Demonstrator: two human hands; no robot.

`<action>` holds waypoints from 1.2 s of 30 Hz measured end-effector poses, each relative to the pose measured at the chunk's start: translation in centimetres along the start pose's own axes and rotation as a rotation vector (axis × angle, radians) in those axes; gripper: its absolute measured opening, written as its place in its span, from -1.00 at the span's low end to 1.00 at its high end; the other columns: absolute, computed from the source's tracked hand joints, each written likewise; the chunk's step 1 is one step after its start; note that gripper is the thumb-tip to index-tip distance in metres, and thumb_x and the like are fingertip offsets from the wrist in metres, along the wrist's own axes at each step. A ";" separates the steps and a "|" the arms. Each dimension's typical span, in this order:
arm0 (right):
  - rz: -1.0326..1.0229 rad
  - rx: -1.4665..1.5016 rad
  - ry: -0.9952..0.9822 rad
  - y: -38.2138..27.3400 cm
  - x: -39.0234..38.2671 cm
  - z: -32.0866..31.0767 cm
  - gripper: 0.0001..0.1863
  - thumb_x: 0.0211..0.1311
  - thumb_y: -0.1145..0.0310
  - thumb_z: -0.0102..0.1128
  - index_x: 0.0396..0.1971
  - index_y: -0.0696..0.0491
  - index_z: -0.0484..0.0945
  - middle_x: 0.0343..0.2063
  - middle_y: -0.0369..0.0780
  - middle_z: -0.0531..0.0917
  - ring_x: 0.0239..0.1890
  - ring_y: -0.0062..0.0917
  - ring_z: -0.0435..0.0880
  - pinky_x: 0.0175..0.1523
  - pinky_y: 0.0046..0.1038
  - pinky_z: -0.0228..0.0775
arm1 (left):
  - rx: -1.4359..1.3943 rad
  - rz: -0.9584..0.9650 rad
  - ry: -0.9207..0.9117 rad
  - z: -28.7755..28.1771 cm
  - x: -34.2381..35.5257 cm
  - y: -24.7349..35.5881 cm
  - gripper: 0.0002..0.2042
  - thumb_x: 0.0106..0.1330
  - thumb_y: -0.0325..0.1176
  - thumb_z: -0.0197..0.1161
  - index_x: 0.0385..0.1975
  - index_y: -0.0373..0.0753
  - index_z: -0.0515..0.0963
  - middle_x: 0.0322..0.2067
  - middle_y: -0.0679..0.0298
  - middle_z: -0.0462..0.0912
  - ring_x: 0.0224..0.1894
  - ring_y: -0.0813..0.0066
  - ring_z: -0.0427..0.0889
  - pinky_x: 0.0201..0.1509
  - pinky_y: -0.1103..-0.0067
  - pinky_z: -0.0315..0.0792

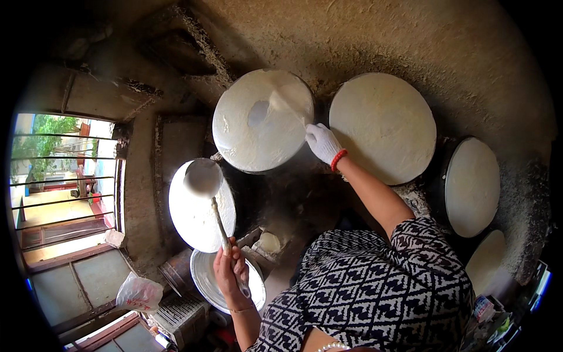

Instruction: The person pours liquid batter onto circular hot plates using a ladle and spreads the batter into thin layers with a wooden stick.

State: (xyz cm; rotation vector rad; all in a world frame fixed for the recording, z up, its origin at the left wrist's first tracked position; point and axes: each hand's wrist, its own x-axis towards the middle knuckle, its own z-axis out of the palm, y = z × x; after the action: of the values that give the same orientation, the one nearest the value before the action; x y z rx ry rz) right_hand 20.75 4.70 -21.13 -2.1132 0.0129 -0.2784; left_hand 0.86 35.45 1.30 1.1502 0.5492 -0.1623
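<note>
In my left hand (230,268) is the handle of a long ladle (203,178). The ladle's round bowl is over a bright white round griddle (202,222) on the left. My right hand (321,142), in a white glove with a red bead bracelet at the wrist, is closed on a pale, blurred spreader (288,105). That spreader reaches over the upper middle griddle (240,138), whose surface is coated with pale batter. A greyish round patch (258,114) shows in the coating. Below the ladle, a white bucket (202,276) is partly hidden by my left hand.
More pale-topped round griddles stand in an arc to the right: a large one (384,129), a narrower-looking one (472,186) and another (487,264) lower down. A rough brown wall (469,76) rises behind them. A barred window (64,176) and a plastic bag (139,292) are at left.
</note>
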 end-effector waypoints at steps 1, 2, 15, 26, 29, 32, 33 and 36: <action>-0.062 -0.002 -0.078 0.1 0.7 -0.7 -0.89 0.19 0.38 0.08 -0.34 0.08 0.48 -0.38 0.06 0.54 -0.29 0.02 0.52 -0.19 -0.08 0.38 | 0.006 -0.003 0.002 0.2 0.2 0.1 -0.70 0.46 -0.36 0.01 0.05 -0.45 0.36 -0.48 0.38 0.38 -0.71 0.81 0.19 -0.81 0.80 0.10; -0.015 -0.015 0.014 0.4 0.9 -0.6 -0.89 0.20 0.38 0.08 -0.33 0.08 0.48 -0.38 0.06 0.53 -0.29 0.02 0.51 -0.19 -0.09 0.38 | -0.009 -0.005 -0.012 0.3 0.3 0.1 -0.70 0.46 -0.37 0.02 0.04 -0.46 0.37 -0.48 0.35 0.40 -0.71 0.80 0.21 -0.79 0.80 0.12; 0.078 -0.082 0.077 -2.8 -5.3 1.7 -0.79 0.25 0.45 0.03 -0.12 0.10 0.47 -0.39 0.08 0.51 -0.27 0.01 0.52 -0.17 -0.12 0.39 | -0.006 -0.058 -0.098 -2.7 3.4 2.2 -0.72 0.46 -0.36 0.02 0.03 -0.43 0.40 -0.47 0.32 0.41 -0.67 0.77 0.24 -0.74 0.80 0.13; -0.128 -0.112 0.004 -5.3 -3.5 4.8 -0.92 0.22 0.43 0.06 -0.32 0.10 0.42 -0.38 0.05 0.50 -0.27 0.04 0.50 -0.16 -0.09 0.38 | 0.130 -0.171 -0.209 -6.8 8.8 4.1 -0.70 0.49 -0.27 0.00 0.01 -0.39 0.42 -0.45 0.32 0.43 -0.65 0.73 0.29 -0.71 0.75 0.21; -0.094 -0.232 -0.030 -4.4 0.4 4.2 -0.94 0.19 0.46 0.05 -0.36 0.11 0.42 -0.41 0.04 0.50 -0.26 0.04 0.49 -0.17 -0.08 0.34 | 0.158 -0.186 -0.246 -7.1 11.1 4.3 -0.71 0.49 -0.28 0.00 0.00 -0.38 0.43 -0.45 0.33 0.43 -0.65 0.73 0.29 -0.71 0.76 0.20; -0.146 -0.244 -0.118 -2.3 2.7 2.9 -0.90 0.23 0.41 0.03 -0.31 0.11 0.44 -0.34 0.04 0.54 -0.25 0.05 0.50 -0.17 -0.06 0.35 | 0.228 -0.173 -0.267 -5.8 13.2 4.6 -0.71 0.46 -0.26 0.06 -0.03 -0.37 0.45 -0.45 0.35 0.46 -0.61 0.73 0.34 -0.67 0.74 0.26; -0.231 -0.284 -0.225 -1.6 2.7 2.1 -0.90 0.24 0.41 0.03 -0.30 0.10 0.44 -0.32 0.03 0.53 -0.25 0.05 0.50 -0.16 -0.06 0.35 | 0.256 -0.176 -0.269 -5.2 14.0 4.6 -0.71 0.45 -0.25 0.08 -0.04 -0.37 0.46 -0.45 0.35 0.46 -0.60 0.73 0.35 -0.65 0.73 0.27; -0.264 -0.292 -0.420 -2.3 0.6 -0.1 -0.90 0.26 0.43 0.02 -0.27 0.09 0.46 -0.31 -0.02 0.52 -0.27 0.01 0.50 -0.17 -0.09 0.37 | 0.296 -0.162 -0.236 -4.8 16.4 4.0 -0.70 0.42 -0.25 0.12 -0.06 -0.38 0.47 -0.46 0.33 0.48 -0.58 0.65 0.41 -0.61 0.68 0.34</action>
State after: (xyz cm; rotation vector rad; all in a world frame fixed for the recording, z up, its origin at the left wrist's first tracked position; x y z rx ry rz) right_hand 21.10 5.75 -18.97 -2.4271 -0.5026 0.0213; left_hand 14.93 43.95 -4.85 1.3507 0.4158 -0.5267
